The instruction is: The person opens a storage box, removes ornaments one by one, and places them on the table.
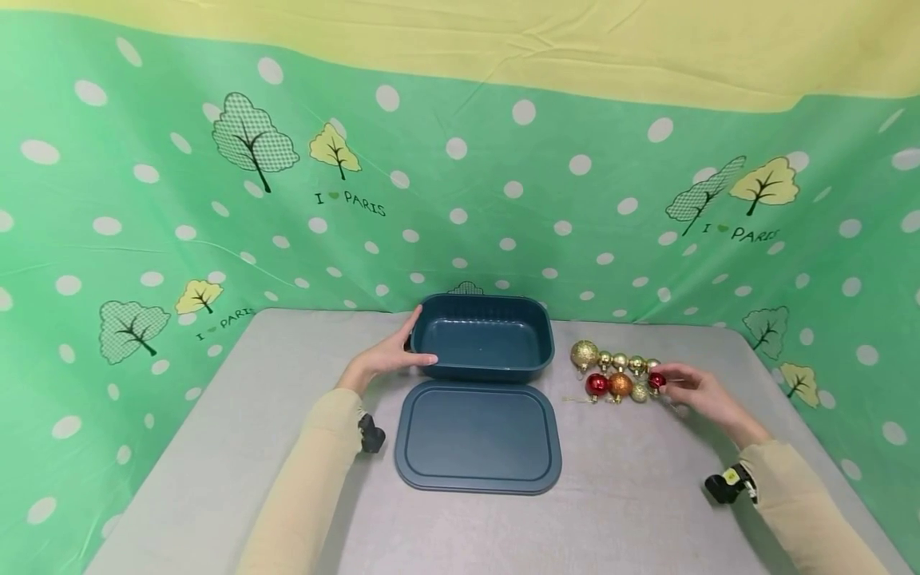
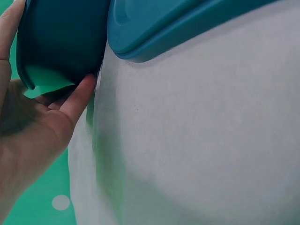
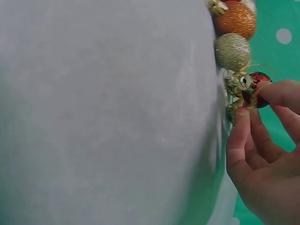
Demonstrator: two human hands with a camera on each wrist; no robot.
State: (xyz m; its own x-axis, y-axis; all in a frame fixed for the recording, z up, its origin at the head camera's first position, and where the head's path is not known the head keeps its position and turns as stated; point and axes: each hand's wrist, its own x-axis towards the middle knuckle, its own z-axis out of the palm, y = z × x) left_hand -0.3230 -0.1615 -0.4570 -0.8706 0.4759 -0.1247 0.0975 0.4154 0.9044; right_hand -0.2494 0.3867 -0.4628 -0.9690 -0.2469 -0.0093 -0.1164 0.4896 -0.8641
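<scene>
A dark blue rectangular storage box stands uncovered at the back of the table, and only its bare floor shows inside. My left hand holds its left end, with the thumb along the front and the fingers around the side. Over at the right, my right hand pinches a small shiny red bauble between thumb and fingers; its gold cap and thread show in the right wrist view. Beside it sit an orange bauble, a pale gold glitter bauble and another red bauble.
Behind these baubles runs a row of gold ones, with a larger gold glitter bauble at its left end. A flat blue lid lies in front of the box. The grey-covered table ends at a green dotted curtain.
</scene>
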